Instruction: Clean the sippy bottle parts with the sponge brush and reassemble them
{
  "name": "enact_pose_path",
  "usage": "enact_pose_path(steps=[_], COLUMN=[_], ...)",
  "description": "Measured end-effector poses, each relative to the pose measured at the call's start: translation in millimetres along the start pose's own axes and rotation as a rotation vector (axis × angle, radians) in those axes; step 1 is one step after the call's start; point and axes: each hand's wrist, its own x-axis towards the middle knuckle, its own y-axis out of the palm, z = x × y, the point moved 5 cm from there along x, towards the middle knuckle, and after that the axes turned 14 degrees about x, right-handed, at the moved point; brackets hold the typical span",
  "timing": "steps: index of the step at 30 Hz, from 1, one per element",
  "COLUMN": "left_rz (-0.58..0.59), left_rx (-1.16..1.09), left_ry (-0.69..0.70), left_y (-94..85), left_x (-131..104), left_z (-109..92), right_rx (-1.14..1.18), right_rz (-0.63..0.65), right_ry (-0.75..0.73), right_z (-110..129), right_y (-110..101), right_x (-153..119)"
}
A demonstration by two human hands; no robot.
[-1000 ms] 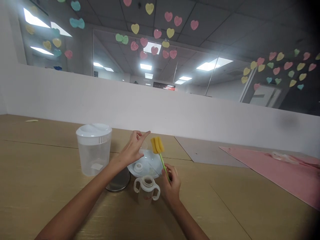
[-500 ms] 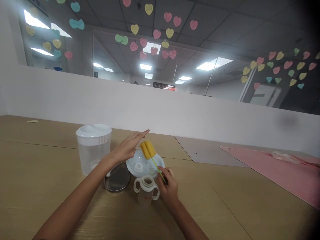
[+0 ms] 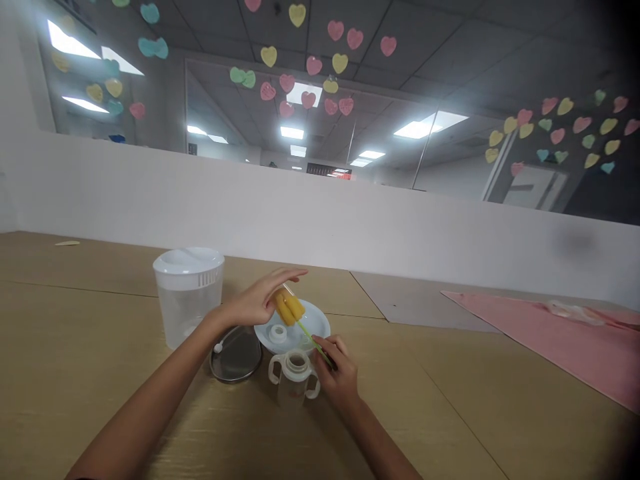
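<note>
My right hand [image 3: 340,370] grips the thin green handle of a bottle brush [image 3: 290,309] with a yellow sponge head. The brush slants up and left, its head above a white bowl [image 3: 317,325]. With fingers stretched out to the right, my left hand [image 3: 263,293] is against or just beside the sponge; actual contact I cannot make out. A white ring-shaped cap [image 3: 278,334] lies in the bowl. Just in front of the bowl stands a translucent two-handled baby bottle [image 3: 294,383], upright with its mouth uncovered, close to my right hand.
A dark metal tray [image 3: 236,360] lies below my left forearm, a small white piece [image 3: 218,348] at its edge. Behind it stands a clear bucket with a white lid [image 3: 189,260]. Pink cloth [image 3: 555,340] covers the table's right side. A white wall [image 3: 320,220] rises behind.
The sponge head has moved down and left, closer to my left palm. My left fingers have dropped slightly and reach further right. My right hand keeps its grip on the handle.
</note>
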Motion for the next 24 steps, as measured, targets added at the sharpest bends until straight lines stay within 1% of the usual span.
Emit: enact_pose_path(steps=[2, 6, 7, 9, 11, 12, 13, 15, 17, 20, 22, 24], left_rz=[-0.033, -0.029, -0.063, -0.196, -0.333, -0.347, -0.308, -0.148, -0.012, 0.039, 0.076, 0.1], left_rx=[-0.082, -0.312, -0.376, -0.468, -0.447, -0.399, -0.345, -0.268, -0.264, -0.356, -0.408, -0.411], left_ry=[0.018, 0.052, 0.064, 0.044, -0.065, -0.145, -0.225, -0.343, -0.394, -0.372, -0.323, -0.275], left_y=[-2.2, -2.5, -4.6, -12.1, -19.4, -20.5, -19.2, -12.3, -5.3, -1.7, -0.2, 0.3], left_x=[0.5, 2.5, 3.3, 4.5, 3.8, 3.4, 3.2, 2.7, 1.6, 0.9, 0.8, 0.7], left_z=[-7.4, -18.7, -19.2, -14.2, -3.2, 2.5, 7.1, 12.0, 11.1, 3.9, -1.6, -5.3], right_rx=[-0.007, 0.0, 0.002, 0.005, 0.0, -0.006, -0.016, -0.045, -0.076, -0.105, -0.112, -0.112], right_rz=[0.009, -0.01, -0.027, -0.067, -0.099, -0.108, -0.112, -0.113, -0.12, -0.151, -0.172, -0.176], right_ry=[-0.006, -0.015, -0.019, -0.032, -0.049, -0.056, -0.062, -0.075, -0.095, -0.137, -0.15, -0.146], right_z=[1.4, 4.9, 5.7, 7.3, 8.4, 8.6, 8.6, 8.0, 7.0, 5.7, 4.7, 4.2], right_y=[0.8, 0.7, 0.0, -2.0, -3.7, -4.2, -4.4, -4.6, -5.1, -7.4, -9.4, -10.6], right_x=[-0.5, -1.9, -2.0, -2.1, -2.1, -2.3, -2.5, -3.2, -3.8, -3.7, -2.6, -1.0])
